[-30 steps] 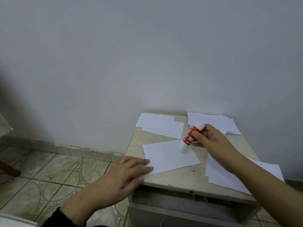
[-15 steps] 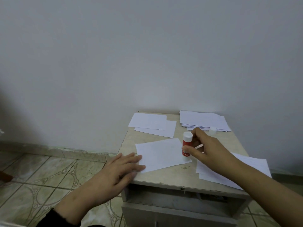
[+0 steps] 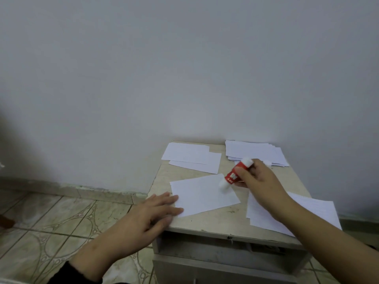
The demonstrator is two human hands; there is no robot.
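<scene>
Aslant, glue stick (image 3: 235, 174) in right hand (image 3: 258, 179)

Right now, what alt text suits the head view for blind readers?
The right hand holds a tilted red glue stick, tip on a white sheet; the left hand steadies the sheet's edge on a small table.

both arms reach forward, left hand flat, right hand gripping

left hand (image 3: 152, 213) lies palm down, fingers straight and close together, its forearm coming in from the lower left out of a dark sleeve (image 3: 67, 275). right hand (image 3: 261, 182) has fingers and thumb curled round a glue stick (image 3: 233, 175), with the bare forearm stretching in from the lower right.
</scene>
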